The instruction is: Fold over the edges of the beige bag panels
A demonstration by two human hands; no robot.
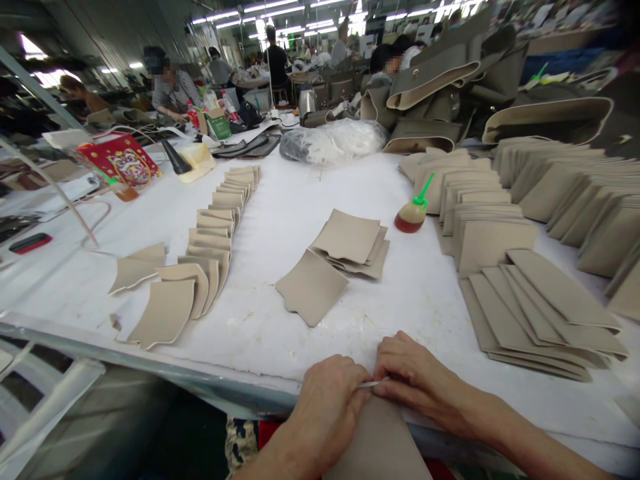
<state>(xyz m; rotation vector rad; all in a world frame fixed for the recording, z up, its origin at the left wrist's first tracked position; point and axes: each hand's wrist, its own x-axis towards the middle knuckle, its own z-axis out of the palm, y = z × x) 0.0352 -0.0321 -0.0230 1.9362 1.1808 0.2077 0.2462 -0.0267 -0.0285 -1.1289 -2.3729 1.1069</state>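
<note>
At the near edge of the white table [280, 200], both hands are meeting over a beige leather piece [380, 443] that is hanging down off the edge toward the person. The left hand [327, 403] and right hand [415, 377] are pinching the piece's top edge, fingertips pressed together around a thin pale strip [373, 383]. Just beyond them, a loose beige panel [311, 287] is lying beside a small stack of panels [353, 243]. A glue bottle with a green nozzle [414, 212] is resting farther right.
</note>
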